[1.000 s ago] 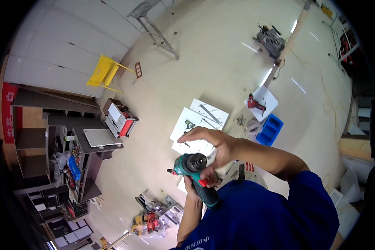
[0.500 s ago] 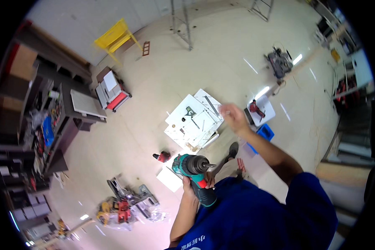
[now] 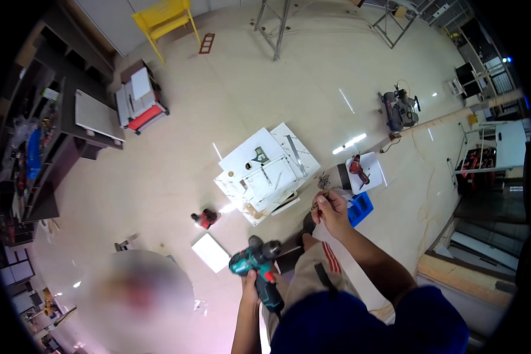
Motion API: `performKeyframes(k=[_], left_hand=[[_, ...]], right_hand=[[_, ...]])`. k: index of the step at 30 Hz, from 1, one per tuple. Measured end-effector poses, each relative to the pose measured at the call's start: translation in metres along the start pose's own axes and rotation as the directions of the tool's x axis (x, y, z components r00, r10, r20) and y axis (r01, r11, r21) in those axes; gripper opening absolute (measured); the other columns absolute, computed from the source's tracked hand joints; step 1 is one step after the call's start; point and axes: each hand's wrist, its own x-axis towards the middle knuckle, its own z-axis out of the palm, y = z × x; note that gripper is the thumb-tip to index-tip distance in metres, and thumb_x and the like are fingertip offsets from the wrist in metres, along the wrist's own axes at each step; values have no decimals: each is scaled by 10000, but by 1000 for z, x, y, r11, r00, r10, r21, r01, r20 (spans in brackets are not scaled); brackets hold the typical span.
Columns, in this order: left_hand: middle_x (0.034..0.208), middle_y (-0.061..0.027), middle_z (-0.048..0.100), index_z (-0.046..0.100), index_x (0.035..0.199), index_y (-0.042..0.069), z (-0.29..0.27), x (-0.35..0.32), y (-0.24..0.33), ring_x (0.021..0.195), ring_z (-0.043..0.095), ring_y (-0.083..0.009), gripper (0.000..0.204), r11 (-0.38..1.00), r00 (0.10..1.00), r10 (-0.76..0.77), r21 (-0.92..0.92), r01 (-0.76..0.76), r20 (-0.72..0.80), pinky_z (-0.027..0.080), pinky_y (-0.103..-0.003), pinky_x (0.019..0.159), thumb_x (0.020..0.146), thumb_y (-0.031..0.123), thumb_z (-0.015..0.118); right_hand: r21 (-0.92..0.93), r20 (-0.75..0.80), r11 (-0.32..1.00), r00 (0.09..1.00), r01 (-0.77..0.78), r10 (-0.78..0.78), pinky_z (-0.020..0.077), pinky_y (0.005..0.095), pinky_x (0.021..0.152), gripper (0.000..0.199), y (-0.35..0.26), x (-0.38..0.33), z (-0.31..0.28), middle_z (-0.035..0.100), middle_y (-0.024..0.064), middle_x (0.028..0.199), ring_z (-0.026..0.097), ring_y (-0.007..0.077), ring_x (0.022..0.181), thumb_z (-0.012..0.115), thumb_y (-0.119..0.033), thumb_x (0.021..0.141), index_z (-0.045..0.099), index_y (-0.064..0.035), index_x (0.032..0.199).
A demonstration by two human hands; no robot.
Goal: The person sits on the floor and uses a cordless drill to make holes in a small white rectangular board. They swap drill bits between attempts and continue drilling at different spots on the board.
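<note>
My left hand (image 3: 251, 288) grips the handle of a green and black cordless drill (image 3: 255, 259), its chuck pointing to the upper right. My right hand (image 3: 331, 212) is held ahead and to the right, its fingers pinched on a small, thin metal piece (image 3: 315, 206) that resembles a drill bit. Beyond my hands, a low stack of white boards (image 3: 233, 187) on the floor carries a green square tool (image 3: 260, 155) and a metal ruler (image 3: 295, 154). Whether a bit sits in the drill's chuck is hard to make out.
A blue bin (image 3: 361, 207) stands right of my right hand, near a red drill (image 3: 358, 169) on a white board. Another red drill (image 3: 205, 218) and a white panel (image 3: 211, 252) lie on the left. A compressor-like machine (image 3: 399, 110) stands farther off. A blurred patch hides the lower left.
My right hand has come down and nearer, from a blur beside the boards to a pinch. The drill has moved left and lower, and my view has shifted.
</note>
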Motion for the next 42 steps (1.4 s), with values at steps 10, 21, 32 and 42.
performKeyframes(k=[10,21,32,42], left_hand=[[697,-66,519,540,1046,62,-197,229,-229,615,492,-180,646,853,984,-92,-521,-2,-154,401,-313,569,930,685,416],[901,-106,605,402,1350,2,-165,302,-196,720,576,-191,644,759,947,275,-642,-107,168,471,-348,696,927,437,616],[891,-37,576,615,911,122,-144,317,-249,753,527,-205,331,-253,513,746,893,-372,426,394,-357,789,711,323,785],[954,-99,601,305,1084,-15,-88,206,-270,799,606,-138,567,4,527,523,617,-787,670,474,-266,709,711,49,727]], right_hand=[[-960,-114,225,968,-164,222,487,324,543,315,436,273,-313,641,101,672,626,177,608,681,-288,900,643,13,816],[-966,103,238,995,104,-14,516,378,671,263,445,393,-348,689,162,788,664,312,726,696,-269,846,667,-10,815],[-289,798,948,580,135,161,415,407,1043,959,343,88,-158,447,204,1382,486,288,1268,849,-268,754,257,42,1443],[-270,501,881,838,388,-216,370,380,1075,1286,320,-25,-165,396,217,1406,441,287,1292,936,-319,616,77,43,1503]])
